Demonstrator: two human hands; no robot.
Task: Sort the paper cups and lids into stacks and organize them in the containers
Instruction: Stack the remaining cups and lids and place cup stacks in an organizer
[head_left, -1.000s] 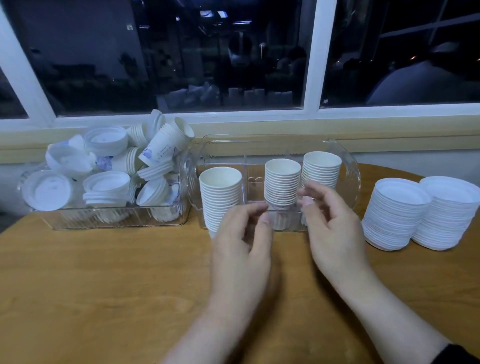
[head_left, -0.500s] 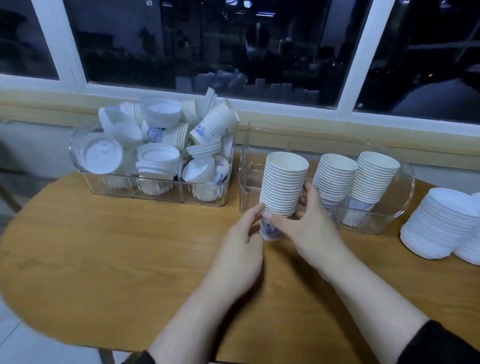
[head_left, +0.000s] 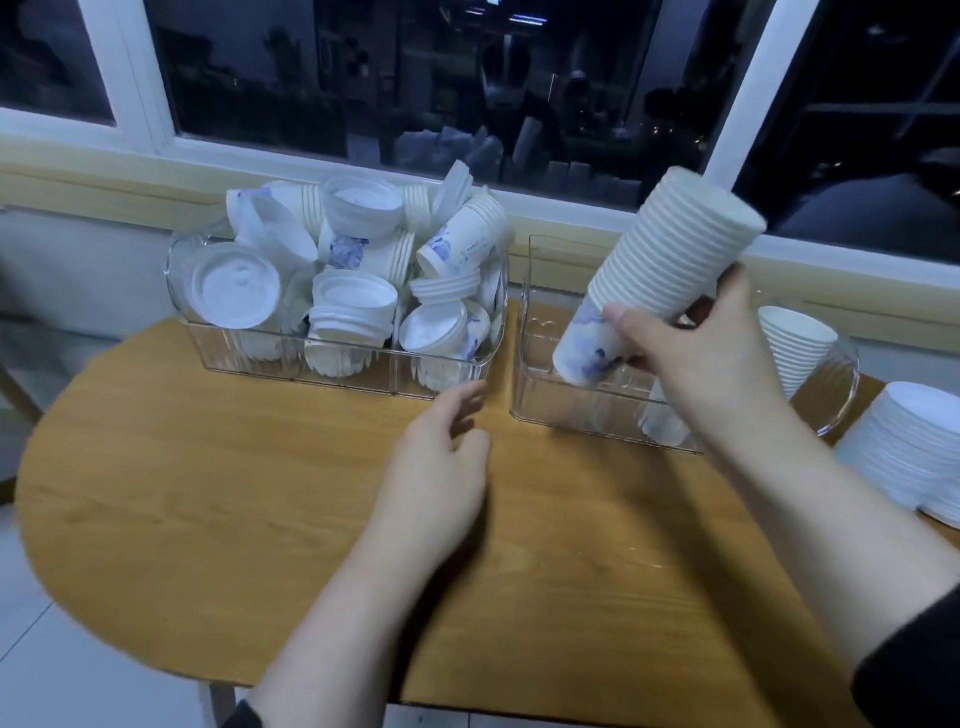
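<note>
My right hand (head_left: 691, 353) grips a tall stack of white paper cups (head_left: 670, 260) near its base and holds it tilted to the right above the right clear container (head_left: 540, 395). Another cup stack (head_left: 795, 348) stands in that container, partly behind my wrist. My left hand (head_left: 441, 457) hovers over the table with loosely curled fingers, holding nothing, just in front of the left clear container (head_left: 228, 358). That container is heaped with mixed loose cups and lids (head_left: 348, 270).
A stack of white lids (head_left: 904, 447) sits on the wooden table (head_left: 208, 493) at the far right edge of view. The window sill and wall run close behind both containers. The table's rounded left edge drops to a tiled floor.
My right hand has lifted the left cup stack up and tilted it to the right. My left hand let go and dropped back toward the table. The view swung left.
</note>
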